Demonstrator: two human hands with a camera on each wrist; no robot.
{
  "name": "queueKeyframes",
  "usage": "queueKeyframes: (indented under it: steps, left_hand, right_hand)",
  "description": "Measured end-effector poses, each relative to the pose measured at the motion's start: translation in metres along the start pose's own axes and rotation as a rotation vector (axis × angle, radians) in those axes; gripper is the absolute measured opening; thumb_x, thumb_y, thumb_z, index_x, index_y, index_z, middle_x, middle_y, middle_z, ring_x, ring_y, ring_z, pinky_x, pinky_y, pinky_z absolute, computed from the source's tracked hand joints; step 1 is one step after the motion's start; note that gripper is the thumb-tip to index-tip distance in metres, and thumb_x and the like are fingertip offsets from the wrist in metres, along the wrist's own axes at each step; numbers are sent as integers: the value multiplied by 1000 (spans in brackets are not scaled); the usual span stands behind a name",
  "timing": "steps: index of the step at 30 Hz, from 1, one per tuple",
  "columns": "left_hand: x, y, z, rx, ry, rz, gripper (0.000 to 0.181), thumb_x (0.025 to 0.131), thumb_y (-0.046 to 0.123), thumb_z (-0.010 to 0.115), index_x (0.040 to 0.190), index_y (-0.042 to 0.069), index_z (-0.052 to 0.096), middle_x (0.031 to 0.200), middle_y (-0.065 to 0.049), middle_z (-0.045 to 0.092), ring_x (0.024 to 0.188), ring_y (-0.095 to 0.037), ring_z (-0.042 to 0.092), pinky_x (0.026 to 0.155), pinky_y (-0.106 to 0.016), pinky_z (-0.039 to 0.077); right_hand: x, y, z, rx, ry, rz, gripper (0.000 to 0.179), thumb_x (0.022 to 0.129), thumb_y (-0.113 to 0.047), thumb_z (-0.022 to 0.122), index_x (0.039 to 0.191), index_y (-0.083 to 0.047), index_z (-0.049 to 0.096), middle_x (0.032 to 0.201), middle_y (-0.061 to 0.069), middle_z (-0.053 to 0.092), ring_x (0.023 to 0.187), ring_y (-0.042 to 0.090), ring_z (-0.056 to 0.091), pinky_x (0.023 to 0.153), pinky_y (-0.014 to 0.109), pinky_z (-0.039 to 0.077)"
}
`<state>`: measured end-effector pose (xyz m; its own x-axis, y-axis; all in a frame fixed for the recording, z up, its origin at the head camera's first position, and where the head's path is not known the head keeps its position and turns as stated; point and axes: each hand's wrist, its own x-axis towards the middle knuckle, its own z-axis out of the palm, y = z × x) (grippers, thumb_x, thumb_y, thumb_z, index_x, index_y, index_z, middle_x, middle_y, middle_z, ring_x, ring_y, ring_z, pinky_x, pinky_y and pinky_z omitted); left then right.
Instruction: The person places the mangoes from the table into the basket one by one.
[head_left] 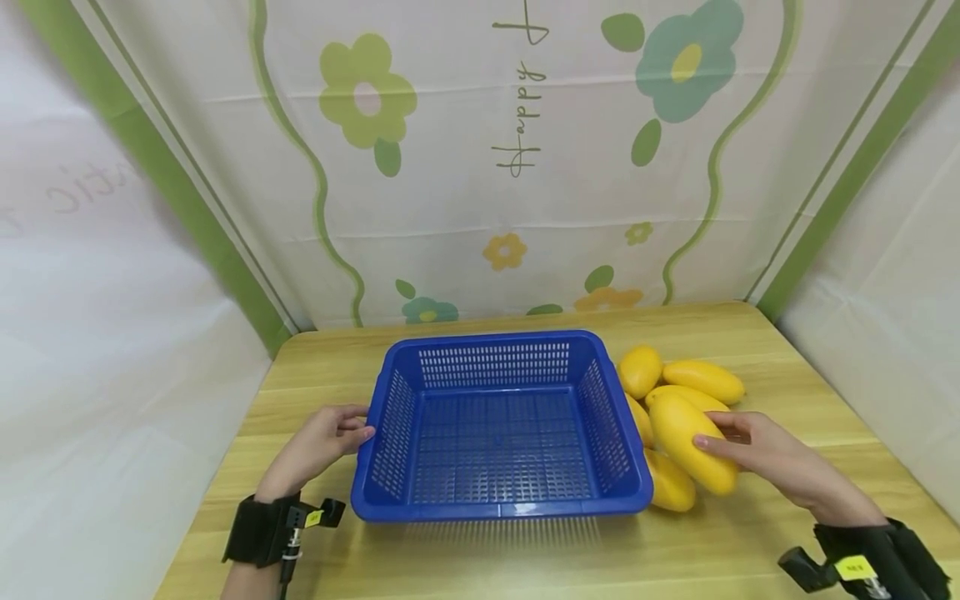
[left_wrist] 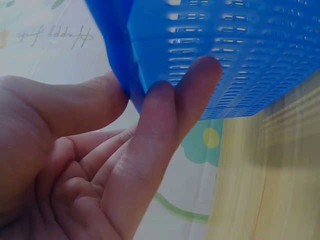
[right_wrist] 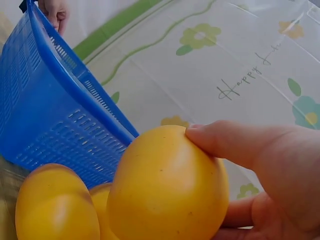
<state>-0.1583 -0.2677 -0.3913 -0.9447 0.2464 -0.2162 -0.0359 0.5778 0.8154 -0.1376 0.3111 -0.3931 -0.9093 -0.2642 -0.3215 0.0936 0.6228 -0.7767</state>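
Observation:
A blue plastic basket (head_left: 498, 508) with slotted walls stands in the middle of the table, nothing inside it. My left hand (head_left: 322, 446) pinches its left rim; in the left wrist view the thumb lies on one side of the rim (left_wrist: 117, 55) and fingers on the other. To the right of the basket, my right hand (head_left: 772, 458) grips a yellow mango (head_left: 690, 442) between thumb and fingers, above the other mangoes. In the right wrist view this mango (right_wrist: 167, 185) fills the lower middle, partly covering the fingers behind it.
Several more mangoes lie against the basket's right side, among them one at the back (head_left: 640, 371), one at the back right (head_left: 705, 380) and one in front (head_left: 670, 483). The wooden table (head_left: 480, 567) meets a flowered cloth wall (head_left: 465, 183) behind.

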Motion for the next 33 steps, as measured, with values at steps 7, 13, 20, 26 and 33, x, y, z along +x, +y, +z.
queueKeyframes:
  steps: [7, 13, 20, 26, 33]
  left_hand:
    - [-1, 2, 0, -16, -14, 19, 48, 102, 12, 57, 141, -14, 44, 114, -20, 70, 103, -30, 72, 87, -42, 62]
    - [-2, 2, 0, -13, -12, 14, 48, 102, 12, 56, 141, -14, 44, 116, -22, 69, 103, -30, 71, 87, -41, 62]
    - [-2, 3, 0, -14, -8, 7, 48, 102, 10, 56, 140, -15, 44, 114, -22, 70, 102, -30, 72, 86, -40, 62]
    - [-2, 2, -1, -17, -15, 20, 46, 102, 9, 55, 140, -15, 44, 112, -21, 71, 101, -29, 72, 86, -39, 63]
    - [-2, 3, 0, -36, -28, 30, 47, 103, 10, 55, 140, -16, 43, 112, -22, 71, 101, -29, 72, 85, -38, 63]
  right_hand:
    - [0, -6, 2, 1, 12, -24, 70, 102, -31, 58, 145, 19, 33, 145, 38, 44, 128, 44, 52, 81, 22, 57]
    - [-1, -14, 4, -23, 13, -57, 69, 102, -31, 57, 144, 18, 35, 144, 36, 47, 127, 45, 53, 85, 29, 59]
    - [0, -25, 6, -37, 3, -76, 67, 102, -32, 58, 145, 15, 38, 144, 33, 49, 128, 46, 53, 92, 42, 59]
    - [3, -34, 7, -22, -22, -105, 63, 102, -31, 58, 145, 12, 41, 141, 28, 54, 124, 39, 57, 90, 35, 59]
    - [1, -41, 8, -2, -28, -125, 65, 102, -30, 59, 145, 13, 38, 141, 29, 54, 125, 43, 57, 91, 36, 60]
